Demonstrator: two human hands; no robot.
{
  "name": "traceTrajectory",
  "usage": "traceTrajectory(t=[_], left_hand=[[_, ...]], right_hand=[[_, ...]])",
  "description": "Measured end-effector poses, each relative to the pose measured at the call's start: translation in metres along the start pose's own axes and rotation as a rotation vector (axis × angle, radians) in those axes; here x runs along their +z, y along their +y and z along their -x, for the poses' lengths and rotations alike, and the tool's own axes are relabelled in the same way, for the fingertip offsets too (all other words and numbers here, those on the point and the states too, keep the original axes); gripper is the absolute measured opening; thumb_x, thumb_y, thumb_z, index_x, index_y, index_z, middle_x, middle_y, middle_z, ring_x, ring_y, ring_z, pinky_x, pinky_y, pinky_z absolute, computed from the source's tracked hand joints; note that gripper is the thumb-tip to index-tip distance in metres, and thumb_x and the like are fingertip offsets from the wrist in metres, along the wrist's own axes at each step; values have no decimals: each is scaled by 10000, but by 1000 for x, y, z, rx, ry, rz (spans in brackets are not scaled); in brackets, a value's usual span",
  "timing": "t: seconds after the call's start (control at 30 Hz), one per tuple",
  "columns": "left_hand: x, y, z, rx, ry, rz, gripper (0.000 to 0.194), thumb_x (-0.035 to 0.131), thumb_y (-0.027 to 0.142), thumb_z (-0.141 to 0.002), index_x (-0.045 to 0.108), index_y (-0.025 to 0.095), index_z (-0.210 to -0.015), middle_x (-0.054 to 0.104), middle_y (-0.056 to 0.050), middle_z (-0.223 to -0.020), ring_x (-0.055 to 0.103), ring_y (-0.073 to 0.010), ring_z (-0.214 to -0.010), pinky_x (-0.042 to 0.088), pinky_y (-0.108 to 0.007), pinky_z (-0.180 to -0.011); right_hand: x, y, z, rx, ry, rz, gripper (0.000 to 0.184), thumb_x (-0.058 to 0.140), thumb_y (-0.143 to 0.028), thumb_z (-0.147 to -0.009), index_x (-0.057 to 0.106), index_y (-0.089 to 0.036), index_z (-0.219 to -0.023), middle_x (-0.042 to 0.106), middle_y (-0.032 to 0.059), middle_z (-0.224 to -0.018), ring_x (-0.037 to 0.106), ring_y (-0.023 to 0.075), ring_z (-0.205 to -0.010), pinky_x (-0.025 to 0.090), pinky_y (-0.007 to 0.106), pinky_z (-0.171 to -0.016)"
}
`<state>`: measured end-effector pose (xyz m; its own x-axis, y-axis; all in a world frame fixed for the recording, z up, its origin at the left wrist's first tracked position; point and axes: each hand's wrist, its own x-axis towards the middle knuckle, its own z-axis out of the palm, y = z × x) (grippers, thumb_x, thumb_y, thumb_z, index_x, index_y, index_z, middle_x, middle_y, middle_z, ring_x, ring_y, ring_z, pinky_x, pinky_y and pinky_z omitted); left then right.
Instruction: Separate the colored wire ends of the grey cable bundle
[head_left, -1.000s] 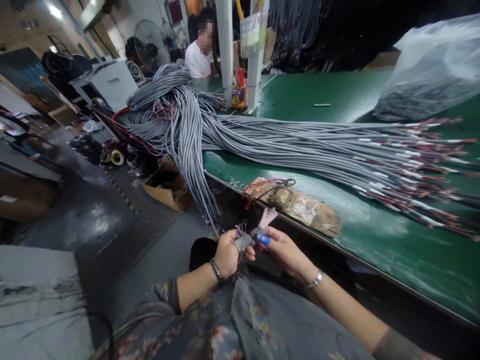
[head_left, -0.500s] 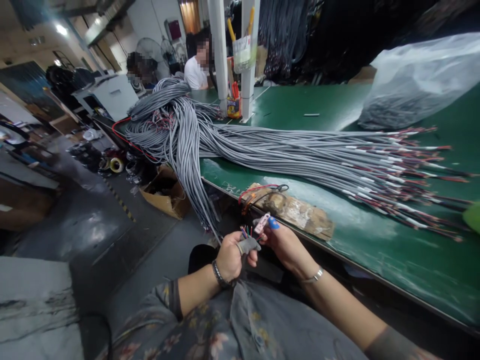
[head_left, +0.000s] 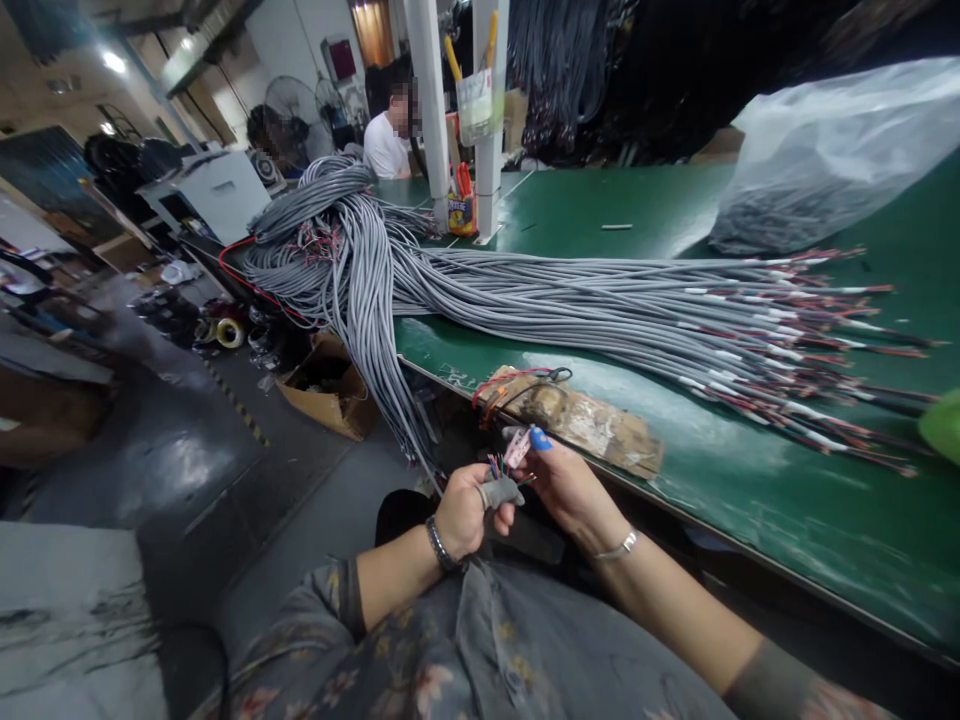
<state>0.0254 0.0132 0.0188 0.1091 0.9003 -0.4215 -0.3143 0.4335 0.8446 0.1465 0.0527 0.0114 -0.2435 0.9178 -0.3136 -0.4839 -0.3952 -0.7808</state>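
Centrally, low before the wearer's body: left hand (head_left: 463,510), fingers curled and thumb pressed over, closed round a small spray of coloured wires (head_left: 495,466) whose tips stand up past the thumb; a grey cover (head_left: 499,491) wraps that thumb, and a dark bracelet (head_left: 441,545) circles the wrist. Right hand (head_left: 568,487), just beside it, thumb and finger pinched together on a small pink piece (head_left: 517,449), held right at the wires; whether the two touch cannot be told. Blue wrap (head_left: 540,439) on the right thumb; silver-coloured band (head_left: 618,546) at the wrist. Just beyond the hands, on the near edge of a green bench (head_left: 660,210): one worn wooden board (head_left: 600,428), with red and black leads (head_left: 516,381) at its left end. Behind the board: a long bundle of grey cables (head_left: 525,297), lying across the bench, white sleeves and bare red and black ends fanned out at the right, heaped at the left, part hanging over the edge toward the left hand. Below that hanging part: an open cardboard box (head_left: 330,395) on the floor. Farther back: a clear plastic bag (head_left: 832,150) with grey contents, right; a white post (head_left: 487,180) bearing a cup (head_left: 478,108) with yellow handles in it. Beyond the post: a person in a white shirt (head_left: 385,148).
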Motion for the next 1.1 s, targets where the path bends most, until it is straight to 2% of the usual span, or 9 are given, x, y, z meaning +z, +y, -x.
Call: traceTrajectory(t=[0.13,0.33,0.43,0.57,0.77,0.97,1.1], left_hand=[[-1,-2,0,-1,9,1,243,688,373,-534,574,158,-528,510,12,-365,369,-65,-273,267,-193,-312],[-5,0,8,24,43,10,378,738,476,-493,572,142,-555,506,14,-372,379,-63,-278,269,-200,-308],[-5,0,11,72,64,19,394,744,491,-502,573,141,-556,510,12,-377,385,-65,-286,270,-202,-313],[-6,-1,9,107,93,37,386,744,484,-528,576,140,-577,518,12,-394,406,-71,-309,299,-207,-330],[-2,0,4,90,99,77,408,740,505,-523,523,164,-577,503,27,-399,385,-66,-309,292,-210,-333],[-1,1,1,73,119,118,391,722,491,-520,510,166,-574,504,29,-396,392,-61,-305,283,-206,-340],[-2,0,1,61,116,133,377,729,468,-512,515,165,-573,508,29,-392,392,-64,-300,283,-203,-336]], right_hand=[[2,0,2,-5,-3,11,488,767,-650,-555,640,-182,-613,580,4,-596,476,117,-551,412,248,-537],[-4,1,3,121,-90,-54,474,685,-669,-649,652,-202,-724,610,21,-668,517,130,-553,475,250,-514],[-5,2,2,115,-98,-69,412,702,-606,-681,658,-203,-755,619,12,-681,518,116,-550,487,228,-510],[-5,4,0,76,-27,-68,379,794,-532,-608,661,-194,-716,612,-3,-651,523,108,-559,490,211,-512],[-2,3,2,83,-35,-90,423,813,-551,-565,673,-197,-747,621,3,-676,506,109,-559,487,220,-509],[0,1,3,77,-1,-76,434,835,-552,-523,651,-192,-681,582,-18,-617,477,95,-548,454,205,-502],[2,2,3,24,35,-59,463,831,-579,-505,648,-186,-665,566,-22,-605,460,93,-542,436,210,-503]])
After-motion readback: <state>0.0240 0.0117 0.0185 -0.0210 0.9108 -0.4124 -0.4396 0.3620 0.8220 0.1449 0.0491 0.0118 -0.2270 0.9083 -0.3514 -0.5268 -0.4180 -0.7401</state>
